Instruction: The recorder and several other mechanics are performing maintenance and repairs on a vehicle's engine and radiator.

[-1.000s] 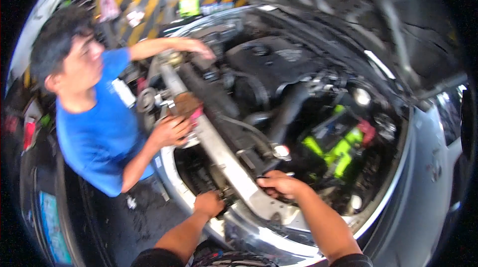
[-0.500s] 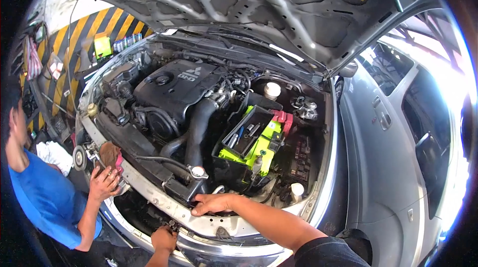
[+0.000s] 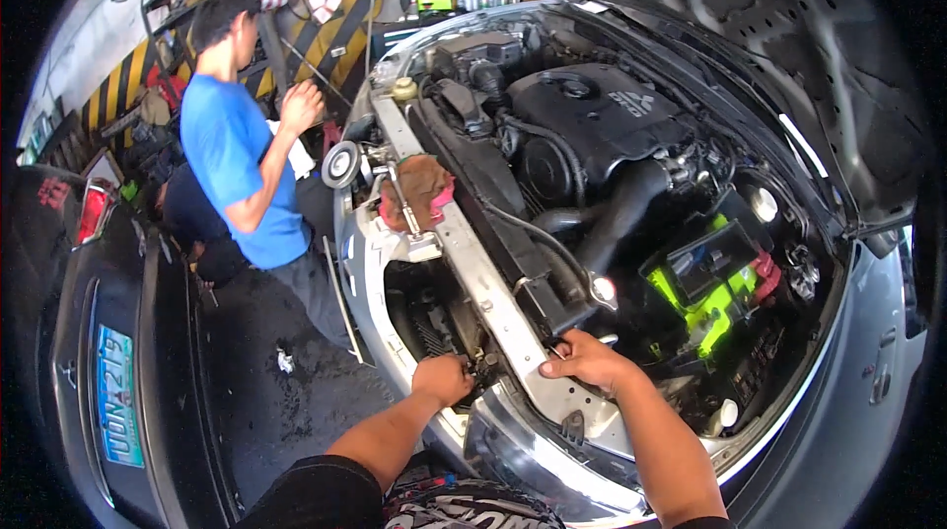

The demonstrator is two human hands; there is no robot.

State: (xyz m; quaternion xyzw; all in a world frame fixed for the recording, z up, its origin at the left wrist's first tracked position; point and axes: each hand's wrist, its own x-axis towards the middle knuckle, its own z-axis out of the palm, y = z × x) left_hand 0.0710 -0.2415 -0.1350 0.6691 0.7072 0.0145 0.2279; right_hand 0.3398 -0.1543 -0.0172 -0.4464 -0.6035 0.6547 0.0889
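My left hand [image 3: 444,379] reaches into the open front of a car, its fingers closed at the lower edge of the gap below the metal crossbar [image 3: 493,307]. What it grips there is hidden by the fingers. On the rear side of that crossbar, my right hand [image 3: 590,363] has its thumb across the metal and its fingers curled over the edge, beside the radiator cap [image 3: 603,289]. Its fingertips are partly out of sight. Ahead of it lie the black engine cover [image 3: 592,110] and a thick black intake hose [image 3: 621,213].
A brown and pink rag [image 3: 419,191] and a round metal pulley [image 3: 341,165] rest on the crossbar's far end. A yellow-green battery [image 3: 725,307] carries a black tray [image 3: 710,261]. A person in a blue shirt [image 3: 237,159] stands at left, behind a dark car [image 3: 109,332]. The raised hood [image 3: 779,45] hangs overhead.
My view has swung left, so the engine bay appears further right. The co-worker has straightened up and taken their hand away from the rag. Both my hands stay at about the same spots.
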